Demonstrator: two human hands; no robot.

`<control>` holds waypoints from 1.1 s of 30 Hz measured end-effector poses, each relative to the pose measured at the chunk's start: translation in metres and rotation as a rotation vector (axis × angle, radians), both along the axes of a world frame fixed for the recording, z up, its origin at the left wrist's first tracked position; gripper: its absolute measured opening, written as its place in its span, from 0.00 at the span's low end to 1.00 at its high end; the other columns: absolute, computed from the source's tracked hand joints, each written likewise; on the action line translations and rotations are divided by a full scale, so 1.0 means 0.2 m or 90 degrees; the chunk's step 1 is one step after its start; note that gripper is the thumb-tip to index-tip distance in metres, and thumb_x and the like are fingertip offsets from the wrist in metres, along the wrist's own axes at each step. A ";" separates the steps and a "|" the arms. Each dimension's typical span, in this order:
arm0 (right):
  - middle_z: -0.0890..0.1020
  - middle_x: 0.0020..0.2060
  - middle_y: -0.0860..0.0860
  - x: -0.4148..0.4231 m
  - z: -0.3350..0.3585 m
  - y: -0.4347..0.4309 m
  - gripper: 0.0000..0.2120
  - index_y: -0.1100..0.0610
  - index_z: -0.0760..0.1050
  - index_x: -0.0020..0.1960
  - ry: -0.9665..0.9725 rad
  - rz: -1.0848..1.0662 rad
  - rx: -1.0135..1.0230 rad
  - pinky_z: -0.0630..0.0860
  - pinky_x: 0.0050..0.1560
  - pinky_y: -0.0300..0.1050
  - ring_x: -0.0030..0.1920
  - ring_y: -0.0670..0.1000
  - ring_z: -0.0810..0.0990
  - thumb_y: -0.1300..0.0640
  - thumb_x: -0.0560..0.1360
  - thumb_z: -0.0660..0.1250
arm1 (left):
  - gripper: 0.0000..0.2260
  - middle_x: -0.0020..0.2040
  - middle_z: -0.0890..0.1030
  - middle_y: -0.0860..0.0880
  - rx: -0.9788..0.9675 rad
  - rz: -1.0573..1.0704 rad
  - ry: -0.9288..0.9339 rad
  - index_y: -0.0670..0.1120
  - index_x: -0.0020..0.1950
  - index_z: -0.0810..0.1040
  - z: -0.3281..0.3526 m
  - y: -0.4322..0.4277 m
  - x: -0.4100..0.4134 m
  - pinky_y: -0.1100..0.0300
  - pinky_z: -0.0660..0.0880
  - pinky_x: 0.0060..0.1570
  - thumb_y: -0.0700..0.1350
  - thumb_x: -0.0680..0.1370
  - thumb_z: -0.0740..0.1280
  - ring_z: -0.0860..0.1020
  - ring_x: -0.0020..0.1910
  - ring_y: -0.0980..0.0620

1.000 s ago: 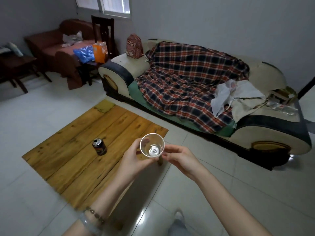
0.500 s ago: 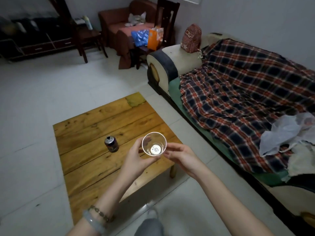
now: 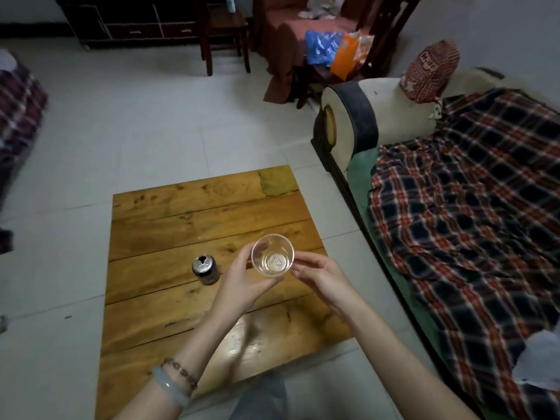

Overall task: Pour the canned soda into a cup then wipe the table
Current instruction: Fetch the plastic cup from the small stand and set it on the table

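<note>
Our left hand (image 3: 242, 281) and right hand (image 3: 316, 275), each grip holding the clear cup (image 3: 272, 259), upright over the bench (image 3: 181, 213), soda can (image 3: 206, 269) standing nearby

I had the worktop (image 3: 181, 213) on the floor straight ahead of me, and the sofa (image 3: 357, 116) ran along its right side with a strip of floor between. The can (image 3: 206, 269) stood upright on the worktop, left of centre. Just right of it, above the worktop, the cup (image 3: 272, 259) sat upright between both grips: left grip (image 3: 242, 283) round its left and near side, right grip (image 3: 318, 275) at its right side. A blanket (image 3: 469, 207) lay over the sofa seat, a bag (image 3: 430, 74) on the far armrest. Behind the sofa, more bags (image 3: 336, 51) lay on a seat; a cabinet (image 3: 136, 22) stood far left.
</note>
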State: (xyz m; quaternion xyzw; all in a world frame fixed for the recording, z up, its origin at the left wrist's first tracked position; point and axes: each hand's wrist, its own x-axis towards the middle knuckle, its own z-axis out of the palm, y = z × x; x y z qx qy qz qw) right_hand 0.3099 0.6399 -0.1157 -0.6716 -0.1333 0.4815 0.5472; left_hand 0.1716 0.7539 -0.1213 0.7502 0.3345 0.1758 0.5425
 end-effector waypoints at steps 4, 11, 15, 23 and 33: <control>0.83 0.53 0.51 0.13 -0.12 0.16 0.17 0.56 0.77 0.59 0.006 0.035 -0.023 0.76 0.60 0.44 0.56 0.47 0.80 0.70 0.74 0.63 | 0.27 0.56 0.78 0.63 -0.023 0.043 0.018 0.64 0.57 0.70 -0.12 0.11 0.12 0.74 0.68 0.52 0.48 0.64 0.79 0.75 0.55 0.66; 0.81 0.54 0.47 0.28 -0.42 0.34 0.14 0.56 0.76 0.62 -0.079 0.122 -0.078 0.72 0.45 0.25 0.52 0.40 0.78 0.63 0.78 0.61 | 0.26 0.55 0.78 0.62 -0.111 0.135 0.031 0.55 0.59 0.73 -0.42 0.21 0.30 0.76 0.69 0.48 0.43 0.65 0.79 0.75 0.51 0.69; 0.80 0.49 0.51 0.38 -0.67 0.41 0.13 0.65 0.76 0.59 -0.111 0.150 -0.085 0.69 0.39 0.21 0.40 0.28 0.76 0.69 0.76 0.61 | 0.26 0.52 0.77 0.62 -0.137 0.173 0.052 0.55 0.58 0.73 -0.72 0.22 0.41 0.77 0.70 0.46 0.39 0.66 0.78 0.74 0.50 0.73; 0.83 0.48 0.50 0.46 -1.23 0.47 0.16 0.56 0.80 0.54 -0.078 0.140 -0.116 0.73 0.49 0.31 0.45 0.34 0.79 0.67 0.69 0.65 | 0.26 0.51 0.80 0.63 -0.136 0.219 0.092 0.63 0.54 0.74 -1.26 0.25 0.52 0.69 0.73 0.49 0.43 0.64 0.79 0.78 0.52 0.64; 0.82 0.43 0.40 0.45 -1.38 0.55 0.17 0.50 0.79 0.50 -0.080 0.161 -0.127 0.73 0.48 0.29 0.44 0.33 0.79 0.59 0.63 0.62 | 0.26 0.54 0.80 0.59 -0.114 0.246 0.083 0.58 0.58 0.74 -1.48 0.27 0.52 0.62 0.74 0.53 0.41 0.65 0.78 0.78 0.55 0.60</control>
